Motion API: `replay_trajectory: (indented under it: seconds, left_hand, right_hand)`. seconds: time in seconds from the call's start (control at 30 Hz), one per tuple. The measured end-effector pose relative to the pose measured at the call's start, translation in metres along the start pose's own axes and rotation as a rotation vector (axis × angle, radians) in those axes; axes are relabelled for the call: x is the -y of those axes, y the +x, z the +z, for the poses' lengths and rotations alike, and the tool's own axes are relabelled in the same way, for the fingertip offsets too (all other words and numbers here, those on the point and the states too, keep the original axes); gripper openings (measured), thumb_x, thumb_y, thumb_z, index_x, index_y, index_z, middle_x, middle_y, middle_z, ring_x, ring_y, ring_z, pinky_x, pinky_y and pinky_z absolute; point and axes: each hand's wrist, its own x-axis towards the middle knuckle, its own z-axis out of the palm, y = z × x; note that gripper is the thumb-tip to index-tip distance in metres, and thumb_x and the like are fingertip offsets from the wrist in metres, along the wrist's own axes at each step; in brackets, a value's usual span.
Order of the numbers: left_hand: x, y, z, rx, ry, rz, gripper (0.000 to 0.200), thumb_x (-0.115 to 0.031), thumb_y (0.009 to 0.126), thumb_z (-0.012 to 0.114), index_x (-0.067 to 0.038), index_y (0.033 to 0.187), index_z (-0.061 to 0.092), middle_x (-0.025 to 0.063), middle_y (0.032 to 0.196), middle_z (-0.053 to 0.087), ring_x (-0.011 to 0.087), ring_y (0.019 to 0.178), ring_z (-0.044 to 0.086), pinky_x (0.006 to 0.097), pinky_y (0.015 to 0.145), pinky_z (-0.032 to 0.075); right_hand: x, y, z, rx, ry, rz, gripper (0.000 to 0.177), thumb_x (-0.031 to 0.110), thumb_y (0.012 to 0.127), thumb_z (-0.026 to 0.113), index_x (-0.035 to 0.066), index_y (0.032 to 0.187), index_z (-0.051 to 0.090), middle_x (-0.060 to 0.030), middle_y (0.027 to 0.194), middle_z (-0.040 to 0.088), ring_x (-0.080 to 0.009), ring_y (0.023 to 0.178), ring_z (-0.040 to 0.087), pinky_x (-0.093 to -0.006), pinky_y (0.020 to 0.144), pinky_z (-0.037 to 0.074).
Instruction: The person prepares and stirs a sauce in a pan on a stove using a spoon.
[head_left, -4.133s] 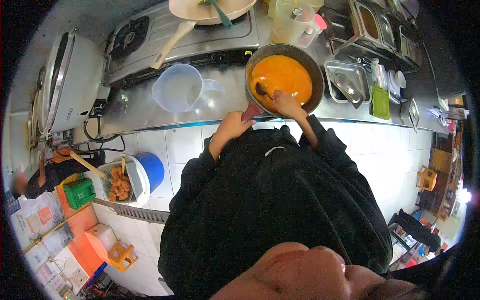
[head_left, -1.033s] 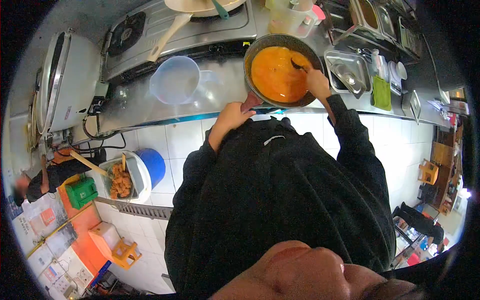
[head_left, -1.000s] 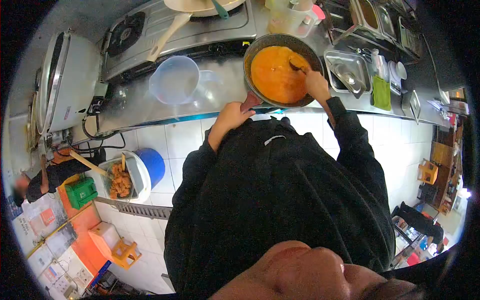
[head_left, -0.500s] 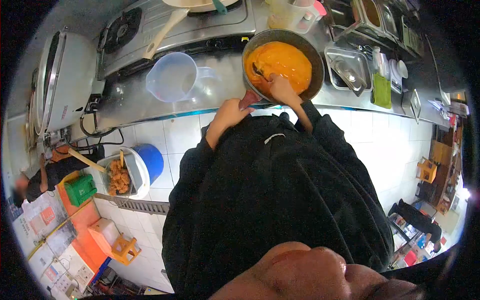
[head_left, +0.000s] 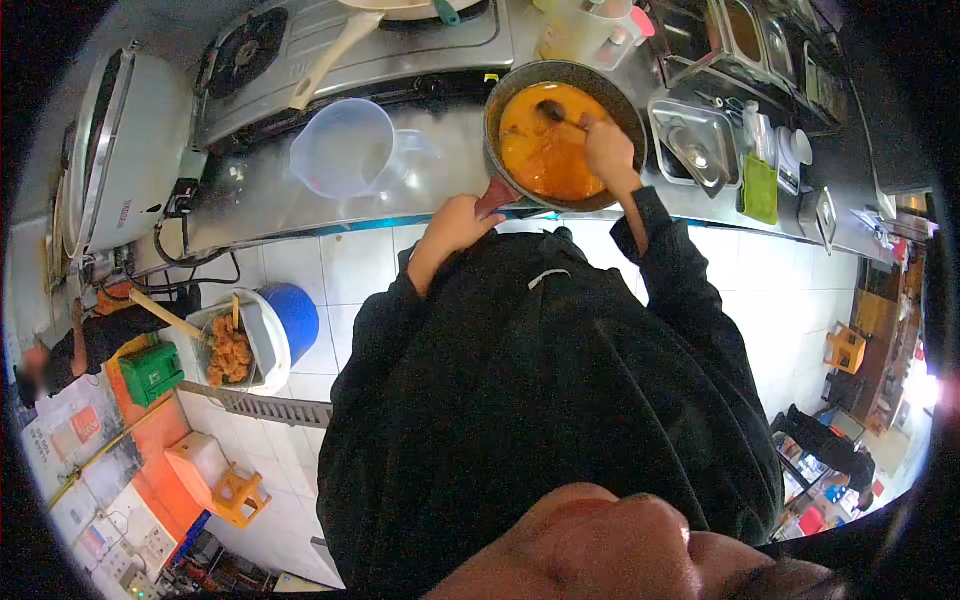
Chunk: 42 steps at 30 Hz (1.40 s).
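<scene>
A dark speckled pan (head_left: pixel 636 140) rests on the steel counter, filled with orange sauce (head_left: pixel 540 160) that has a redder patch on the near side. My left hand (head_left: pixel 458 225) is closed around the pan's reddish-brown handle (head_left: pixel 494 197). Over the sauce, my right hand (head_left: pixel 609 156) grips a spoon (head_left: pixel 550 111), its dark round head dipping at the sauce's far side. The fingers partly hide the spoon's handle. Left of the pan stands a translucent measuring jug (head_left: pixel 345 148).
A stove (head_left: pixel 400 50) with a white pan and its long pale handle lies behind. To the right are a steel tray (head_left: pixel 690 170), a green cloth (head_left: pixel 761 188) and a jug with a pink part (head_left: pixel 641 22). Fried pieces (head_left: pixel 230 352) fill a container at left. Two people are farther off.
My right hand has moved right and up with the spoon, and the spoon's head has shifted toward the far side. The sauce surface now shows a redder swirl. My left hand stays on the handle.
</scene>
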Motion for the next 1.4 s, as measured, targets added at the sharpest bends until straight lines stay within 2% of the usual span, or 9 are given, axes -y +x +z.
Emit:
replay_trajectory:
  seconds: [0.2,0.5,0.7,0.8,0.87,1.0,1.17,1.23,1.4]
  left_hand:
    - [0.010,0.006,0.006,-0.011,0.000,0.010,0.046,-0.039,0.074,0.069,0.005,0.083,0.062,0.0257,0.081,0.062,0.0407,0.082,0.060,0.0432,0.072,0.046]
    - [0.003,0.001,0.002,-0.014,-0.009,0.026,0.044,-0.039,0.074,0.069,0.001,0.091,0.061,0.0234,0.086,0.063,0.0406,0.086,0.059,0.0440,0.074,0.047]
    - [-0.002,-0.001,-0.004,0.033,0.016,0.021,0.041,-0.038,0.074,0.068,0.000,0.089,0.061,0.0223,0.084,0.063,0.0403,0.084,0.059,0.0435,0.072,0.046]
    - [0.002,0.000,0.000,-0.018,-0.028,0.069,0.042,-0.040,0.077,0.066,0.002,0.082,0.063,0.0235,0.072,0.060,0.0415,0.074,0.059,0.0439,0.066,0.046]
    - [0.005,0.002,0.002,0.000,0.019,0.041,0.042,-0.040,0.075,0.068,0.000,0.088,0.061,0.0223,0.083,0.062,0.0406,0.083,0.059,0.0439,0.071,0.046]
    - [0.010,0.004,0.006,-0.034,0.007,0.057,0.044,-0.041,0.075,0.068,0.000,0.088,0.062,0.0226,0.083,0.062,0.0406,0.083,0.059,0.0443,0.071,0.046]
    - [0.004,0.001,0.002,0.023,-0.027,-0.016,0.045,-0.041,0.075,0.067,0.001,0.089,0.062,0.0222,0.085,0.063,0.0407,0.084,0.059,0.0444,0.072,0.047]
    - [0.003,0.000,0.001,0.018,-0.013,-0.016,0.044,-0.041,0.075,0.067,0.001,0.090,0.062,0.0221,0.086,0.063,0.0407,0.085,0.059,0.0444,0.073,0.047]
    - [0.011,0.002,0.008,-0.112,-0.042,0.114,0.037,-0.038,0.077,0.067,-0.004,0.090,0.065,0.0207,0.080,0.064,0.0390,0.081,0.061,0.0426,0.071,0.046]
  right_hand:
    - [-0.026,0.009,0.029,-0.118,0.077,0.005,0.024,0.014,0.082,0.052,0.009,0.105,0.057,-0.0234,0.096,0.061,-0.0391,0.086,0.062,-0.0456,0.073,0.051]
    - [0.032,-0.046,0.030,0.020,0.259,0.076,0.022,0.009,0.082,0.047,0.008,0.100,0.059,-0.0247,0.088,0.062,-0.0429,0.085,0.060,-0.0509,0.073,0.048]
    - [0.062,-0.060,0.028,0.056,0.428,0.038,0.024,0.007,0.077,0.054,0.003,0.100,0.060,-0.0257,0.088,0.062,-0.0423,0.086,0.060,-0.0481,0.076,0.048]
    - [0.068,-0.063,0.017,0.067,0.422,-0.004,0.025,0.005,0.075,0.057,0.000,0.100,0.060,-0.0267,0.089,0.062,-0.0414,0.086,0.061,-0.0468,0.077,0.048]
    - [0.064,-0.063,0.019,0.066,0.431,-0.023,0.025,0.006,0.075,0.057,0.000,0.100,0.060,-0.0264,0.089,0.062,-0.0411,0.086,0.061,-0.0465,0.077,0.048]
    - [0.065,-0.067,0.012,0.035,0.449,-0.003,0.024,0.009,0.077,0.057,0.006,0.100,0.061,-0.0249,0.088,0.063,-0.0398,0.085,0.062,-0.0456,0.075,0.049]
    - [0.033,-0.044,0.001,-0.017,0.177,0.034,0.020,0.015,0.082,0.053,0.017,0.101,0.060,-0.0197,0.089,0.062,-0.0386,0.078,0.063,-0.0478,0.068,0.050]
    - [0.006,-0.026,0.009,-0.218,0.040,0.076,0.020,0.014,0.082,0.052,0.016,0.101,0.059,-0.0185,0.090,0.060,-0.0383,0.076,0.063,-0.0482,0.066,0.050]
    - [-0.014,-0.037,0.020,-0.032,0.015,0.043,0.021,0.011,0.081,0.051,0.014,0.100,0.060,-0.0197,0.090,0.061,-0.0381,0.077,0.063,-0.0476,0.067,0.050]
